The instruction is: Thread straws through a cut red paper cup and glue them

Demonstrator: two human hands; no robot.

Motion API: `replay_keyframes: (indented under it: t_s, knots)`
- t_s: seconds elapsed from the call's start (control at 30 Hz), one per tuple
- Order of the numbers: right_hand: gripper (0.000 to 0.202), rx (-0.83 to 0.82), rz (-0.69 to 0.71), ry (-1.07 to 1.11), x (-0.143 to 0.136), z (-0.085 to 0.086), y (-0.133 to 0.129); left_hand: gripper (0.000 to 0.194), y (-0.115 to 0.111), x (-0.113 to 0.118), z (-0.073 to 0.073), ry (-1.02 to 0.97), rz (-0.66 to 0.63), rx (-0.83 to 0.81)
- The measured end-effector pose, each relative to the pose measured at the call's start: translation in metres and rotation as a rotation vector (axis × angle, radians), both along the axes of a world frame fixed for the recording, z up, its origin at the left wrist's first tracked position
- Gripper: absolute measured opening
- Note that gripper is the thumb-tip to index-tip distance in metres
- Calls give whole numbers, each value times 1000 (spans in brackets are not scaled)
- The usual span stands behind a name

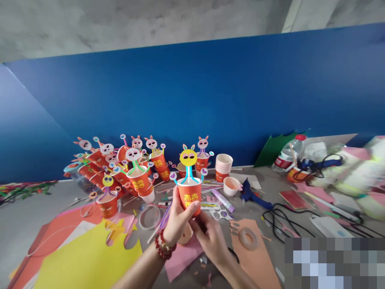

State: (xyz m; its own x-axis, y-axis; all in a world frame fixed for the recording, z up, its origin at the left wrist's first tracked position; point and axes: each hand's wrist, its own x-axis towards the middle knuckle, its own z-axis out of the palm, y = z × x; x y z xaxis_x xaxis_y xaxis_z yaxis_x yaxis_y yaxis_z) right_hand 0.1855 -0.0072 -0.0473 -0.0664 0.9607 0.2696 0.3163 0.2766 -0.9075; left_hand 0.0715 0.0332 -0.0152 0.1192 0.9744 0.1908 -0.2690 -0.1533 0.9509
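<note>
A red paper cup (189, 192) with gold characters is held upright in front of me. A yellow paper face (188, 157) with rabbit ears stands above its rim on blue stems, with a round heart disc on each side. My left hand (179, 216) is wrapped round the cup's left and front, its thumb across the lower front. My right hand (210, 237) is below the cup at the right, fingers bent near its base; the fingertips are partly hidden. Under the hands, another cup (185, 235) is partly covered.
Several finished cup figures (138, 182) crowd the back left. Stacked cups (223, 164), a blue glue gun (252, 196) with black cable and a bottle (287, 154) lie right. Yellow paper (90, 257), orange paper (255, 257) and a tape roll (248, 238) are in front.
</note>
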Motion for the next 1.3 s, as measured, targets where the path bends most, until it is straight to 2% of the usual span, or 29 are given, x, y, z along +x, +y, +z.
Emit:
replay_keyframes:
  t_s: [0.23, 0.43, 0.6, 0.87, 0.97, 1.1, 1.2, 1.3]
  knots:
    - [31, 13, -12, -49, -3, -6, 3, 55, 2, -5, 6, -4, 36, -5]
    - [31, -65, 42, -197, -11, -10, -3, 57, 10, -30, 27, -26, 217, 79]
    - [32, -6, 46, -279, -8, -4, -5, 55, 10, -38, 36, 38, 303, 128]
    - [32, 30, 38, -218, -6, -1, -3, 53, 11, -29, 25, 10, 241, 108]
    - [33, 23, 22, -130, -4, -1, -1, 50, 7, -18, 16, 34, 171, 81]
    - [35, 12, -34, -24, 0, -5, 3, 54, -1, 3, 4, -38, 57, 28]
    - [36, -1, -54, -2, 0, -6, 4, 56, -2, 10, 0, -63, 60, 18]
    - [36, 0, -32, -18, -1, -5, 4, 54, 2, 3, 4, -21, 92, 33]
